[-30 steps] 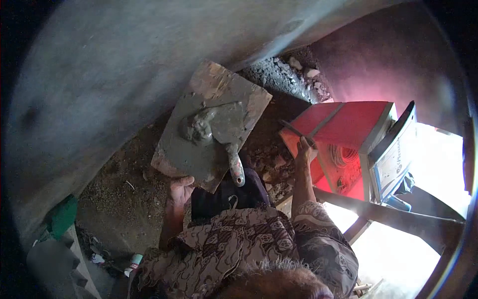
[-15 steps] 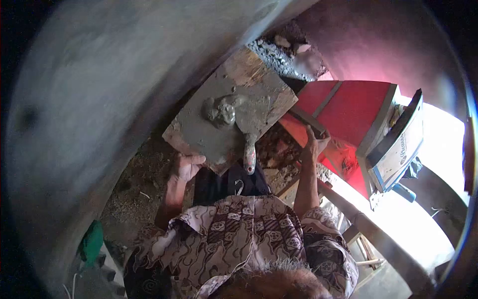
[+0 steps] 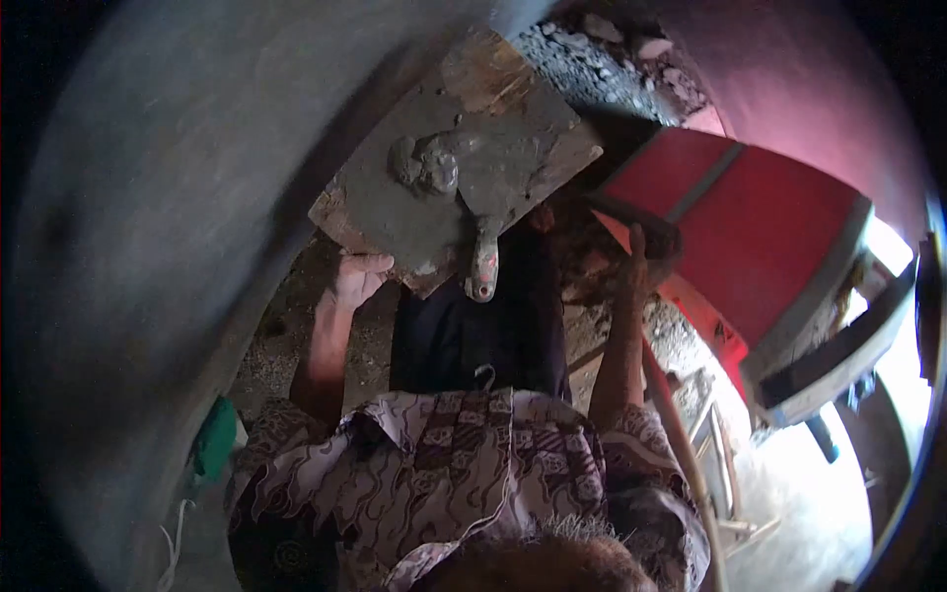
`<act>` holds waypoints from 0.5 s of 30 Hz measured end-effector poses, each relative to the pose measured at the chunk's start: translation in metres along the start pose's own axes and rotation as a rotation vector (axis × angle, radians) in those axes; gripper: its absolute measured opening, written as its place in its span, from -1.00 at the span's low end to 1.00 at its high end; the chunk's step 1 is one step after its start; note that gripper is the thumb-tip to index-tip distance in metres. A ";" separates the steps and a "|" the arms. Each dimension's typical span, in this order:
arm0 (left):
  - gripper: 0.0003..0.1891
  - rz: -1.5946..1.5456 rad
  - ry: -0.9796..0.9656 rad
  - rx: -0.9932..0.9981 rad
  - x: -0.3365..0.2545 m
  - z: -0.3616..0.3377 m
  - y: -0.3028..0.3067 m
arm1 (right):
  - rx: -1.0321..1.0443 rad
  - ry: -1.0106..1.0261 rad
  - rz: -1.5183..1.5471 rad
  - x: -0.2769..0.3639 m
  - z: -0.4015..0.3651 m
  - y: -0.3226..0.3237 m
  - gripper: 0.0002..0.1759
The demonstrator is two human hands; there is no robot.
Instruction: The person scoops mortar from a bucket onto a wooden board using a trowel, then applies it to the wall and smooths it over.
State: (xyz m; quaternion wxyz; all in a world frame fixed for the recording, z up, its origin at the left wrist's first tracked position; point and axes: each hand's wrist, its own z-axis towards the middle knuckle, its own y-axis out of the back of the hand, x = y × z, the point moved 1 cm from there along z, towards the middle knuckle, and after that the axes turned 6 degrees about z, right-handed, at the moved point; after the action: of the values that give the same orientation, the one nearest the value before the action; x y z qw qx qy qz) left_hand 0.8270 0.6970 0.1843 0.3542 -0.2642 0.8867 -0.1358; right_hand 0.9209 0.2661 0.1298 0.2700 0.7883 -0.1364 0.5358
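My left hand [image 3: 359,279] is closed on the near left edge of a wooden board [image 3: 493,79] smeared with wet grey mortar. A lump of mortar [image 3: 429,166] sits near its middle. Beside the lump lies a putty knife [image 3: 483,264], its blade on the board and its worn handle sticking out past the near edge; neither hand touches it. To the right, my right hand [image 3: 636,259] is closed around a dark bar [image 3: 614,209] at the near edge of a red panel [image 3: 760,232]. The bar's exact kind is hard to make out in the shadow.
A curved grey wall [image 3: 187,197] rises close on the left. Gravel and stones [image 3: 592,69] lie beyond the board. A wooden pole [image 3: 681,434] and thin wooden pieces [image 3: 730,483] are at the right. Something green [image 3: 214,439] lies low at the left.
The board, with its mortar and putty knife, appears higher in view, and my left hand holding it does too. The red panel appears farther right. Both hands keep their grips.
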 end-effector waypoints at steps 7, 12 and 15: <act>-0.33 -0.159 -0.196 -0.093 0.069 -0.023 0.005 | 0.181 0.097 0.147 0.018 0.071 -0.049 -0.23; -0.33 0.021 -0.236 -0.193 0.119 -0.026 0.022 | 0.421 0.416 0.534 0.041 0.164 -0.170 -0.28; -0.34 -0.086 -0.399 -0.171 0.126 -0.015 0.011 | 0.454 0.847 0.360 0.099 0.149 -0.252 -0.29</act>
State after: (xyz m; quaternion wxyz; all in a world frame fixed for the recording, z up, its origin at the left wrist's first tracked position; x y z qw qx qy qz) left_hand 0.7354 0.6360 0.1202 0.4927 -0.3524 0.7954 -0.0199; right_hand 1.2012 0.3942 0.1084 0.0268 0.5049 -0.0288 0.8623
